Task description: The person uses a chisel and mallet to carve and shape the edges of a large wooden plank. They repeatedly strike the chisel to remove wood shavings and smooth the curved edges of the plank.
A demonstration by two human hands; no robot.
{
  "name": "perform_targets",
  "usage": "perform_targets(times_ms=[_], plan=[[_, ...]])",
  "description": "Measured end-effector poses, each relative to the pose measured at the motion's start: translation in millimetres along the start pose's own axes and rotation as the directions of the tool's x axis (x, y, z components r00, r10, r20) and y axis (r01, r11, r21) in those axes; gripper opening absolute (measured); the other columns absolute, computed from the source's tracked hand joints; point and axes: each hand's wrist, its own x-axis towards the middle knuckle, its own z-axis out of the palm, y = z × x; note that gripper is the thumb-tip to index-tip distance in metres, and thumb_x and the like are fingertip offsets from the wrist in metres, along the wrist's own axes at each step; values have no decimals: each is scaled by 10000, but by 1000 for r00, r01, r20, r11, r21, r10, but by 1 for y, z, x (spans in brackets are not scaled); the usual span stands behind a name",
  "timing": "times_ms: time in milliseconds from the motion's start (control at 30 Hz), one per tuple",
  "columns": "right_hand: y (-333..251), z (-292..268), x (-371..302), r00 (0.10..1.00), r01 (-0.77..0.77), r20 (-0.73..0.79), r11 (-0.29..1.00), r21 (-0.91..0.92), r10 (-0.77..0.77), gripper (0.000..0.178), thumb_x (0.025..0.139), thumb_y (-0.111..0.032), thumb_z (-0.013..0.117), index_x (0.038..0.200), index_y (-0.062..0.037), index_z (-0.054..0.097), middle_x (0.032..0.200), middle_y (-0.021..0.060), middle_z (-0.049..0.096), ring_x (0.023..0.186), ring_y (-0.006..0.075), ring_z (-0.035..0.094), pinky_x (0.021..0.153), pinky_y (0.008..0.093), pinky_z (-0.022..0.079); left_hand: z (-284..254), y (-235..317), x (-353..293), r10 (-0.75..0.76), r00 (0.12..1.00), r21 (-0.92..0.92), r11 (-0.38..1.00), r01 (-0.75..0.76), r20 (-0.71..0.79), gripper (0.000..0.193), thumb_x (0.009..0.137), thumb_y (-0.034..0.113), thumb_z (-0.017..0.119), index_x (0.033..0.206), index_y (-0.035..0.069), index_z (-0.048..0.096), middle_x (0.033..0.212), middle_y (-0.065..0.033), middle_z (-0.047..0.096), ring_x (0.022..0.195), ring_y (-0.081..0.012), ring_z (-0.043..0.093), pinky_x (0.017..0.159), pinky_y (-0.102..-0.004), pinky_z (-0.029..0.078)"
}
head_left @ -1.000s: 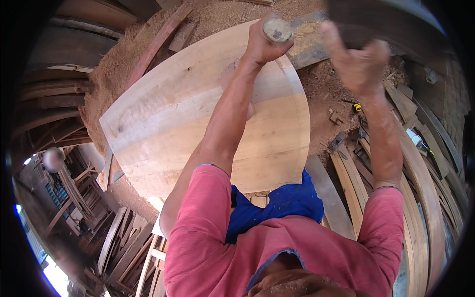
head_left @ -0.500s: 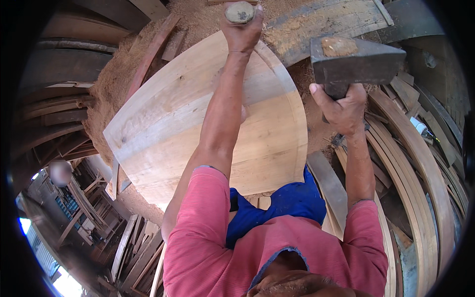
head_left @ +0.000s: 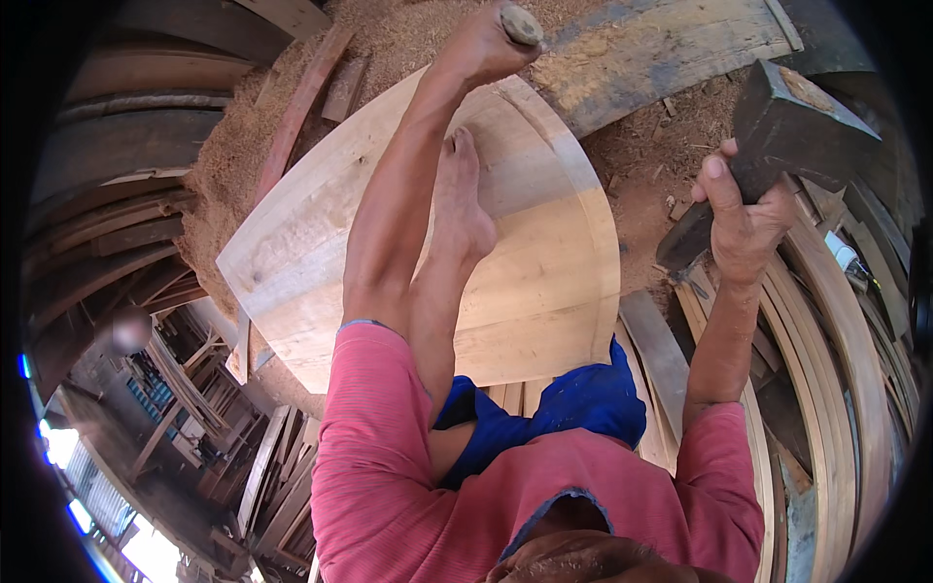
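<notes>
A broad pale wooden panel (head_left: 525, 233) with curved edges lies before me, and my bare foot (head_left: 466, 194) rests on it. Over its far edge, my left hand (head_left: 481, 47) is closed around a chisel (head_left: 522, 25); only the round, worn end of the wooden handle shows, the rest being hidden beneath the fist. A groove runs along the panel's far right rim. Off to the right, my right hand (head_left: 746, 223) grips the handle of a hammer (head_left: 807, 131) with a heavy dark metal head, held raised and tilted, apart from the chisel.
Sawdust and shavings (head_left: 228, 185) heap up beyond the panel on the left. A wide weathered board (head_left: 661, 63) lies at the far right. Long curved planks (head_left: 826, 389) are stacked at my right, and more timber (head_left: 277, 476) leans at the lower left.
My right hand has swung the hammer to the right, away from the chisel, and its head has turned. My left hand has shifted right with the chisel. More of my foot shows.
</notes>
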Motion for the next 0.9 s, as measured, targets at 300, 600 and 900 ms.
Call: perform_targets(times_ms=[300,600,900], plan=[[-2,15,15,996,-20,-79,990,140,32,201,915,-80,747,1058,10,638,783,79,648,653,139,606,622,293,506,0,7,-7,5,890,-389,898,-205,-456,196,844,104,813,982,65,680,909,-2,703,829,-85,651,769,-273,546],[-9,18,14,997,63,33,994,92,-66,200,922,-89,733,1069,12,641,795,85,653,659,144,608,626,301,505,9,10,-15,102,836,-322,892,-316,-539,202,823,82,811,944,81,649,805,34,652,746,-83,623,707,-274,533],[-1,26,-1,991,111,72,993,40,-113,179,921,-98,738,1031,10,647,786,60,675,679,128,632,637,296,516,-14,15,-16,80,806,-341,879,-335,-586,207,830,44,792,1001,76,680,809,19,661,775,-93,647,729,-275,544]])
